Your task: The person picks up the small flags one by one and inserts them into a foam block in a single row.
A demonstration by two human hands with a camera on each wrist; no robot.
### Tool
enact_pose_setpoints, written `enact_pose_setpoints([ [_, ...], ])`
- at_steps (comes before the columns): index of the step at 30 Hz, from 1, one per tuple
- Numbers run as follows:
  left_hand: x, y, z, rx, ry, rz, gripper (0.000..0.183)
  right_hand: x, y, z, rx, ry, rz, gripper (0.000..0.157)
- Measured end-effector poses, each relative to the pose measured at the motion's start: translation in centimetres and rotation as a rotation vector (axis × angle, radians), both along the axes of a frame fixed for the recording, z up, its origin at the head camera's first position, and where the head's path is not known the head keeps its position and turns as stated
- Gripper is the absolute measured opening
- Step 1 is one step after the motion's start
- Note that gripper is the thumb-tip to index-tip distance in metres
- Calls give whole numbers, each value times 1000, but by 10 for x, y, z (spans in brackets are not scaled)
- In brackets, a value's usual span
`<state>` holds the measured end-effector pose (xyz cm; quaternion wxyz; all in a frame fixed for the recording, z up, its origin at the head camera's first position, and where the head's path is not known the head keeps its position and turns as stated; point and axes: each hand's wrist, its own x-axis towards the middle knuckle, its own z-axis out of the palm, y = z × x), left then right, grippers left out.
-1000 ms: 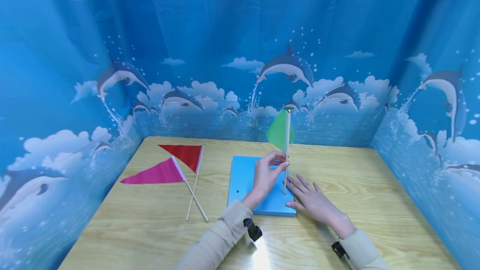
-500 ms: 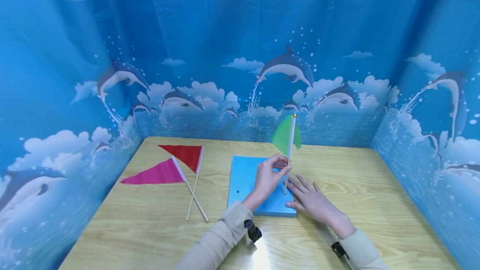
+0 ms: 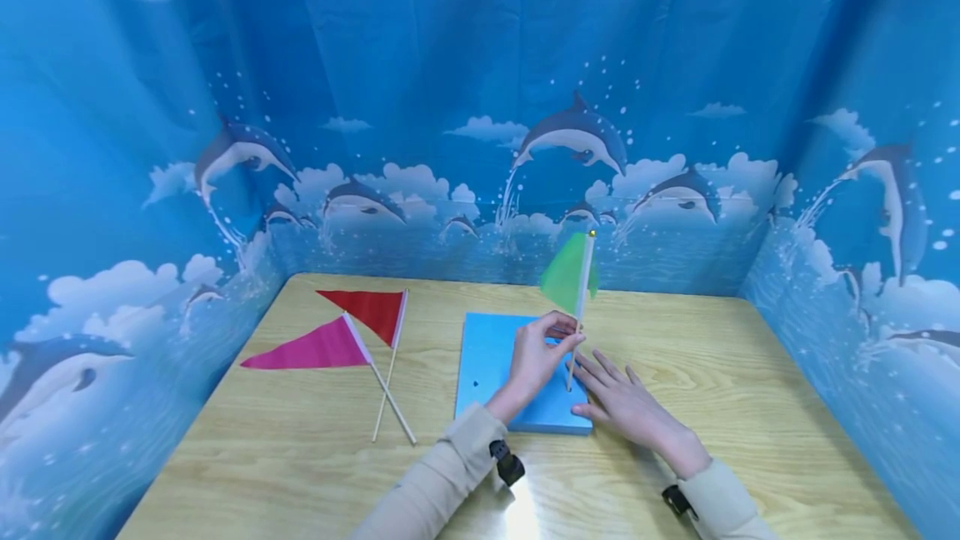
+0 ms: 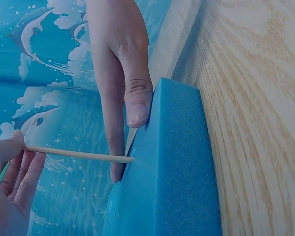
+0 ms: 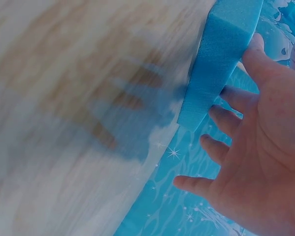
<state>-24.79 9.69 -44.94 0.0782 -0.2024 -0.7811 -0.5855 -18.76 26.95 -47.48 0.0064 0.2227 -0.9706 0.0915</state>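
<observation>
My left hand (image 3: 534, 361) pinches the wooden stick of a small green flag (image 3: 566, 273) between thumb and fingers. The stick leans a little right, its lower end at the top face of a blue foam block (image 3: 487, 348), near the front right corner. In the left wrist view, the stick (image 4: 78, 154) meets the foam beside my other hand's fingers. My right hand (image 3: 626, 402) lies with fingers spread and straight, fingertips on the block's right edge. From the right wrist view, its thumb and fingers (image 5: 231, 120) touch the foam's side and top.
To the left, a red pennant (image 3: 371, 311) and a magenta pennant (image 3: 315, 346) lie on the wooden table (image 3: 262, 457) with their sticks crossed. A small dark hole (image 3: 476, 383) shows in the block's left part. A dolphin-print curtain (image 3: 420, 107) surrounds the table.
The green flag's top has tilted to the right and dropped slightly, with my left hand shifting a little right along with it. My right hand has stayed put on the block.
</observation>
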Motion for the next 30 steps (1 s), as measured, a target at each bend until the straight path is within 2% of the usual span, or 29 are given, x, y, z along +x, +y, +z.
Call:
enact_pose_setpoints([
  [9, 0, 0, -1, -16, 9, 25, 20, 0, -1, -1, -3, 7, 0, 66],
  [19, 3, -4, 0, 22, -22, -29, 30, -1, -2, -4, -2, 2, -3, 66],
  [24, 2, -15, 1, 44, -28, -29, 32, 0, -2, -2, -25, -2, -7, 67],
  [30, -2, -41, 2, 66, -4, 18, 30, 0, -2, -2, -53, 10, -6, 66],
])
